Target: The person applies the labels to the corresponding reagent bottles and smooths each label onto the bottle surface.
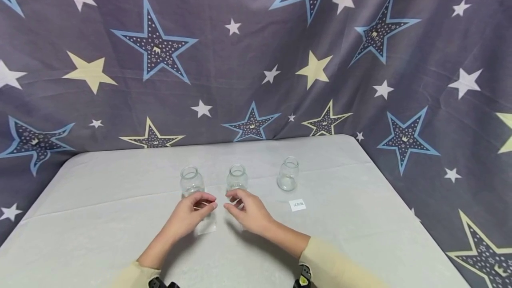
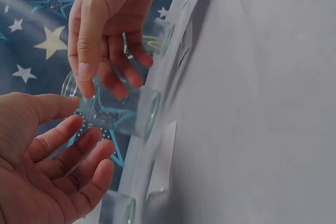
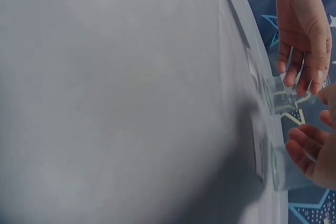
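Three clear glass jars stand in a row: a left jar [image 1: 191,181], a middle jar [image 1: 237,177] and a right jar [image 1: 288,175]. In front of the left and middle jars, my left hand [image 1: 191,211] and right hand [image 1: 252,212] face each other across a small gap. Their fingers are loosely bent, and I see nothing held in either. Below the left fingers lies a pale card [image 1: 206,225]. A white card [image 1: 297,205] with dark handwriting lies before the right jar. The left wrist view shows the middle jar [image 2: 139,111] behind both hands' fingers.
A pale cloth covers the table [image 1: 340,243]. Behind it and along the right side hangs a dark curtain [image 1: 248,79] printed with stars.
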A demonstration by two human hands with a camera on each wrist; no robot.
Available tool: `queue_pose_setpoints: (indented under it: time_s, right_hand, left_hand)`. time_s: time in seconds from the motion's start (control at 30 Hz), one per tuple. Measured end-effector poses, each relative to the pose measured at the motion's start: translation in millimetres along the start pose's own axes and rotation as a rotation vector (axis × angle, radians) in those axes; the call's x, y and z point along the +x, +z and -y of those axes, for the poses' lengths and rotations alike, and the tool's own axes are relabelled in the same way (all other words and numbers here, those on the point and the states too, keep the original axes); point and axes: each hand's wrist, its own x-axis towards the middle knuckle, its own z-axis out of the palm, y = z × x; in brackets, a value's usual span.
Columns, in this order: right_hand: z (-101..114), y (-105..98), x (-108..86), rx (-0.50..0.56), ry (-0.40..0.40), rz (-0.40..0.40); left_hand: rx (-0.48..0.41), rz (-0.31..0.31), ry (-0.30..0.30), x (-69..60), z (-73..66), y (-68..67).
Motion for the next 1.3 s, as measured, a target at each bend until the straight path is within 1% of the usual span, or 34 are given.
queue_pose_setpoints:
  time_s: [0.2,0.43,0.63,0.8,0.93,1.1,1.2,1.3]
  right_hand:
    - [-11,-11,-7.8,-0.010,0.012,-0.003]
    - [-24,-22,-14.6,-0.046,0.027,-0.009]
    - [-31,-30,-20.8,-0.123,0.050,0.004]
    - [-34,-34,-26.1,-0.147,0.036,0.033]
    - [-36,-36,-29.8,-0.184,0.018,0.056]
    - [-38,-37,-33.6,-0.268,-0.010,0.111]
    - [-39,-36,-35.0,-0.304,-0.012,0.147]
    - [-40,-35,-35.2,-0.318,0.004,0.180]
  left_hand:
    - [-0.018,0.034,0.001,4.9,-5.8,10.3]
    - [-0.002,0.063,-0.006,6.7,-5.8,22.9]
    - [0.031,0.112,0.022,6.9,-8.1,31.9]
    - [0.040,0.151,0.057,6.2,-10.1,37.9]
    - [0.076,0.188,0.088,6.9,-8.2,43.5]
    - [0.127,0.218,0.116,8.0,-6.6,49.4]
    - [0.170,0.230,0.116,8.8,-6.5,52.7]
    - [0.224,0.247,0.094,9.7,-7.3,55.5]
